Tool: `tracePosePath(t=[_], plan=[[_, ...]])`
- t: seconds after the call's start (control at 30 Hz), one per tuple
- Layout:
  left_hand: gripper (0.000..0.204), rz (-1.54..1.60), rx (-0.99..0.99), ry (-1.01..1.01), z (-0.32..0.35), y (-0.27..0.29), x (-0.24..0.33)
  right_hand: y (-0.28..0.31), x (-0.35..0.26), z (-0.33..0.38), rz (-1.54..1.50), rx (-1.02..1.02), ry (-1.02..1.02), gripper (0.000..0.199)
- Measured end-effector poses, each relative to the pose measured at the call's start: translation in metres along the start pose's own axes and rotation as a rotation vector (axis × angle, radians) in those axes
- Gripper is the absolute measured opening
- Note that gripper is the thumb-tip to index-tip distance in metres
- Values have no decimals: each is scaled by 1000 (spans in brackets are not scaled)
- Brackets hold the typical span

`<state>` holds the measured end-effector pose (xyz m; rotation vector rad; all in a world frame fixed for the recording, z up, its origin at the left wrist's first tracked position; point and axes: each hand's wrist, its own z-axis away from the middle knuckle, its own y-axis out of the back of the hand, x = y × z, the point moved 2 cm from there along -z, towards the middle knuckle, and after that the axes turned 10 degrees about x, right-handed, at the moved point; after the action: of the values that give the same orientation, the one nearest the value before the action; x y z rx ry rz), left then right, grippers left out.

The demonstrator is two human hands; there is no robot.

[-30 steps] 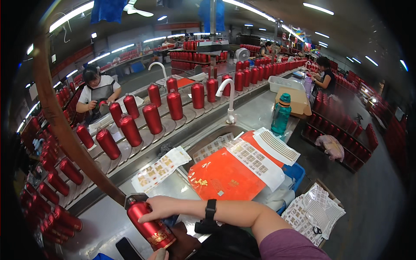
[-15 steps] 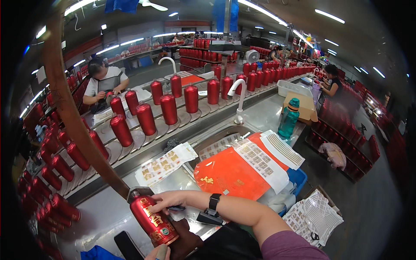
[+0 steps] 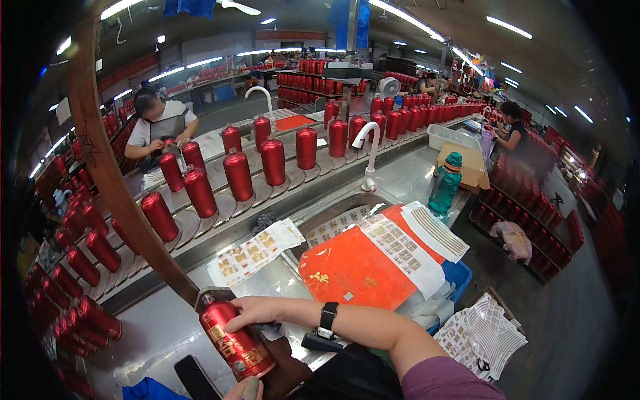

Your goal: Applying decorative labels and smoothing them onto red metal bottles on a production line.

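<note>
The right hand (image 3: 256,311) curls partway closed over the upper side of a red bottle (image 3: 230,333) with gold lettering, which lies tilted just below and left of it. The left hand (image 3: 248,389) touches the bottle's base; the picture's lower edge cuts it off, so how far it is closed cannot be told. Left of that hand, a black phone (image 3: 195,377) lies on the metal worktop (image 3: 152,333). Beyond the right hand is a gold-patterned sticker sheet (image 3: 257,253); farther right, an orange-red sheet (image 3: 353,270).
</note>
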<state>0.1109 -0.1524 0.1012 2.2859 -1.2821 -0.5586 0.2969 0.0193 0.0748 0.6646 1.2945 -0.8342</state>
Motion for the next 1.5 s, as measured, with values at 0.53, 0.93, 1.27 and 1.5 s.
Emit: tracePosePath(t=[0.53,0.93,1.27,1.5], plan=[[26,-17,-33,4,5,-2,1,-5,-18,6,673,358,46,96],[27,-19,-53,20,10,4,9,-17,-14,5,694,284,55,61],[24,49,-102,-32,85,4,-46,-40,49,-52,194,184,37,65],[31,47,-63,7,126,16,-58,-57,52,-65,156,181,-137,86]])
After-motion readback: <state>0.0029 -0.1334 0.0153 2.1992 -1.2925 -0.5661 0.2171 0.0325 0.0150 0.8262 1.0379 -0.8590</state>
